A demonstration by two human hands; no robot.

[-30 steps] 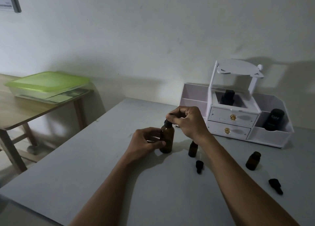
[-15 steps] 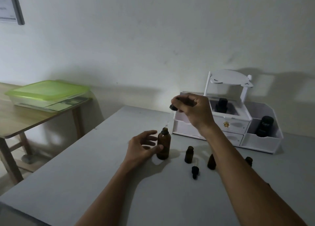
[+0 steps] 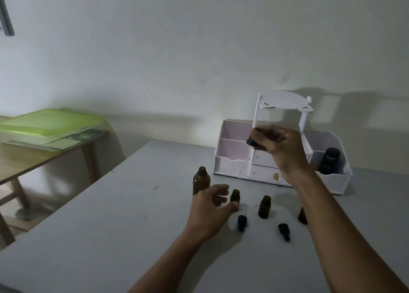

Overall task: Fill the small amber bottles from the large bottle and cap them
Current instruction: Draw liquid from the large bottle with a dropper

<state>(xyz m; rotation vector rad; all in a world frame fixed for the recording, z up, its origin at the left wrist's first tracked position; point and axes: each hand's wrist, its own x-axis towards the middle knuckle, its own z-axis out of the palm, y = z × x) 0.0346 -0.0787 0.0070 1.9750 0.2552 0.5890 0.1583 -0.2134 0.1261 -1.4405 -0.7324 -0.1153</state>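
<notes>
The right hand is raised with its fingers pinched shut on a black-capped glass dropper. The pipette hangs down, so any liquid in it would likely stay put for carrying. Below and to its left, the left hand hovers half open with nothing in it, thumb just beside a small uncapped amber glass bottle, probably to steady it for filling. Just behind that hand, the large amber bottle stands open on the grey tabletop. Right of the left hand stands a second small amber bottle. Near it lie two loose black dropper caps, ready for capping.
</notes>
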